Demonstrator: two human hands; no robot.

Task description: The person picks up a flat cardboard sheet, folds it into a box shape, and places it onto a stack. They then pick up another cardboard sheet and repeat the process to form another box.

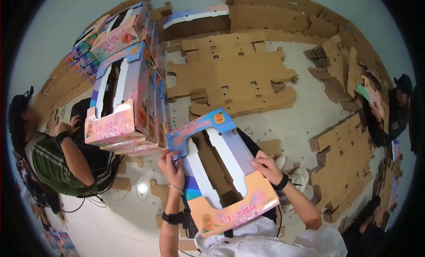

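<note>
A folded cardboard fruit box (250, 208) rests on my lap, its open top facing up. One end panel is orange with printed characters and a peach, the other is blue, and white flaps line the long opening. My left hand (171, 166) grips its left side near the blue end. On the opposite side, my right hand (267, 167) holds the edge close to the orange end, with the thumb over the rim. Brown inner cardboard shows through the opening. The fingertips under the box are partly hidden.
Finished fruit boxes (116, 128) stand stacked at the left. Flat brown cardboard sheets (234, 80) lie piled ahead, with another pile (343, 153) at the right. A seated person (66, 164) is close on my left; another person (389, 113) handles cardboard at far right.
</note>
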